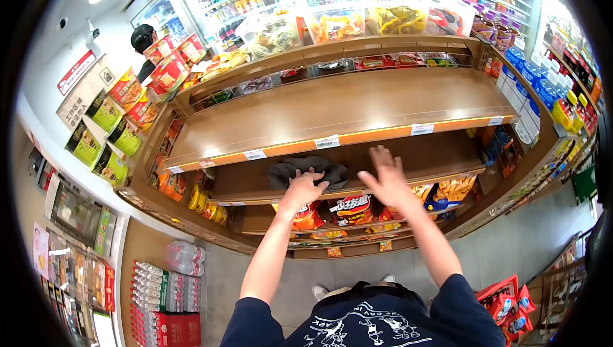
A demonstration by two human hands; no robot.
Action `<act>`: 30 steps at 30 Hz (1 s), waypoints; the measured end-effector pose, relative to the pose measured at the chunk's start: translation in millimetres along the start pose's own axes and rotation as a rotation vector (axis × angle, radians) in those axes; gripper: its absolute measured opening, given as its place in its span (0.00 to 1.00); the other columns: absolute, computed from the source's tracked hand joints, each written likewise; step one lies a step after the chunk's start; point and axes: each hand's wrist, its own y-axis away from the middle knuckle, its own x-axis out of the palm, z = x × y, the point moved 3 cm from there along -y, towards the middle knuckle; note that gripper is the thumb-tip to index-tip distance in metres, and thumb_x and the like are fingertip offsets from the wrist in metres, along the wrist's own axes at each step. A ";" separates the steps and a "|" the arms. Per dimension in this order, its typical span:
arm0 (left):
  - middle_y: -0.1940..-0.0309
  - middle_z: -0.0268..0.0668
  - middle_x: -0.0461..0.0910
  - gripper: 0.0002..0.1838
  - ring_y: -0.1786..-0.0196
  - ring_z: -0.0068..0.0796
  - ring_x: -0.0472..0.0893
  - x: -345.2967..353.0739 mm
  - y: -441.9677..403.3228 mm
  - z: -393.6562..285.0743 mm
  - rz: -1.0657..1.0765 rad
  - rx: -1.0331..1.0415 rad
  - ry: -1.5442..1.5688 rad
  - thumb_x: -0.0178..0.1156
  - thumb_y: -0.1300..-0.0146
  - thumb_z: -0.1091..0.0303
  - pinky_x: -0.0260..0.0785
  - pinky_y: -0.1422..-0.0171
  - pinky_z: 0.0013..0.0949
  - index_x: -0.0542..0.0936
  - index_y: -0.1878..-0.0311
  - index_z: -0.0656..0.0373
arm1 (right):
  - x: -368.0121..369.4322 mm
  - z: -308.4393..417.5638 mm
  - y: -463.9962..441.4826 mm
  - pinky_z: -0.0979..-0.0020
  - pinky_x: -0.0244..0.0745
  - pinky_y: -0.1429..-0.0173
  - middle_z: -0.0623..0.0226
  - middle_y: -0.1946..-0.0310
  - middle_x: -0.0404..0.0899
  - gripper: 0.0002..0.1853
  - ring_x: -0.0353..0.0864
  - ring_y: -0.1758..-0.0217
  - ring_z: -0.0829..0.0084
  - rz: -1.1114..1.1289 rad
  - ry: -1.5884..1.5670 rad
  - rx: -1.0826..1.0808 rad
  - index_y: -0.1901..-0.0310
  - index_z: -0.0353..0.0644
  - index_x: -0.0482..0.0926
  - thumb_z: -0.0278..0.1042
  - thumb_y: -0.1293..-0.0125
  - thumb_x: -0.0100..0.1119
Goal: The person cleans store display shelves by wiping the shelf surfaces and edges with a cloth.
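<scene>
My left hand [305, 187] rests on a dark grey cloth [329, 169], its fingers bent into the bunched fabric. The cloth lies on the second shelf [424, 158], under the overhang of the top shelf [345, 104]. To the right, my right hand [388, 181] is open and holds nothing, fingers apart, over the same shelf. Its fingertips reach in below the price labels. Below both hands, snack bags [350, 210] stand on a lower shelf.
Price labels [327, 141] line the top shelf's edge. Clear bins of snacks [335, 21] stand behind it. Instant noodle cups [105, 111] are stacked at left, blue-wrapped bottles [543, 82] at right. Bottle packs [163, 296] sit on the floor. A person's head [143, 38] shows at the back left.
</scene>
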 end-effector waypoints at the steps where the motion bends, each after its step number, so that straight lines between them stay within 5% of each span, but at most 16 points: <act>1: 0.24 0.44 0.60 0.27 0.24 0.69 0.53 -1.4 2.2 0.6 -0.010 -0.018 0.001 0.58 0.33 0.48 0.44 0.23 0.65 0.75 0.32 0.43 | -24.1 -11.4 5.6 0.45 0.36 0.19 0.44 0.24 0.53 0.43 0.47 0.19 0.52 0.008 0.062 0.014 0.26 0.35 0.56 0.65 0.29 0.44; 5: 0.29 0.43 0.68 0.25 0.25 0.66 0.56 2.4 13.0 -2.4 -0.088 -0.027 0.045 0.60 0.34 0.48 0.45 0.23 0.65 0.79 0.36 0.45 | -54.7 -85.7 25.6 0.46 0.39 0.19 0.37 0.28 0.58 0.41 0.53 0.22 0.45 -0.090 0.263 0.153 0.30 0.27 0.60 0.62 0.26 0.42; 11: 0.31 0.41 0.71 0.25 0.25 0.64 0.58 -1.8 -0.8 -15.1 -0.105 0.062 0.004 0.64 0.37 0.51 0.44 0.21 0.60 0.80 0.38 0.48 | -31.7 -105.0 35.5 0.43 0.35 0.20 0.42 0.28 0.59 0.36 0.51 0.20 0.50 -0.172 0.386 0.100 0.31 0.28 0.63 0.56 0.24 0.36; 15: 0.21 0.44 0.50 0.39 0.20 0.63 0.40 -0.5 -27.1 -64.0 0.033 0.024 -0.096 0.61 0.37 0.42 0.33 0.19 0.61 0.65 0.25 0.43 | -31.8 -103.5 38.8 0.43 0.33 0.19 0.44 0.27 0.60 0.35 0.51 0.20 0.53 -0.216 0.365 0.107 0.31 0.29 0.65 0.55 0.24 0.35; 17: 0.19 0.43 0.36 0.47 0.20 0.63 0.27 7.2 -47.5 -80.6 0.078 0.006 -0.167 0.52 0.36 0.33 0.22 0.21 0.66 0.49 0.20 0.42 | -32.2 -102.2 37.8 0.44 0.32 0.19 0.46 0.26 0.59 0.36 0.50 0.19 0.54 -0.208 0.315 0.100 0.31 0.29 0.65 0.56 0.24 0.34; 20: 0.19 0.49 0.28 0.50 0.22 0.71 0.27 27.1 -83.2 -93.3 0.017 -0.085 -0.284 0.39 0.35 0.25 0.23 0.23 0.69 0.39 0.19 0.43 | -29.2 -101.2 37.7 0.45 0.28 0.18 0.47 0.26 0.58 0.37 0.48 0.19 0.56 -0.220 0.327 0.122 0.31 0.30 0.65 0.58 0.24 0.31; 24: 0.20 0.51 0.27 0.51 0.23 0.74 0.27 37.8 -100.2 -108.7 -0.002 -0.230 -0.328 0.31 0.35 0.24 0.23 0.25 0.74 0.37 0.19 0.48 | -21.6 -104.9 39.4 0.45 0.29 0.18 0.47 0.26 0.59 0.37 0.49 0.19 0.56 -0.273 0.340 0.135 0.30 0.30 0.64 0.58 0.24 0.32; 30: 0.20 0.50 0.27 0.51 0.22 0.73 0.31 47.7 -72.2 -142.5 0.212 -0.218 -0.435 0.32 0.35 0.24 0.24 0.24 0.72 0.35 0.19 0.47 | -23.9 -101.3 36.3 0.44 0.33 0.19 0.35 0.30 0.60 0.41 0.52 0.21 0.47 -0.379 0.304 0.091 0.32 0.18 0.59 0.58 0.24 0.36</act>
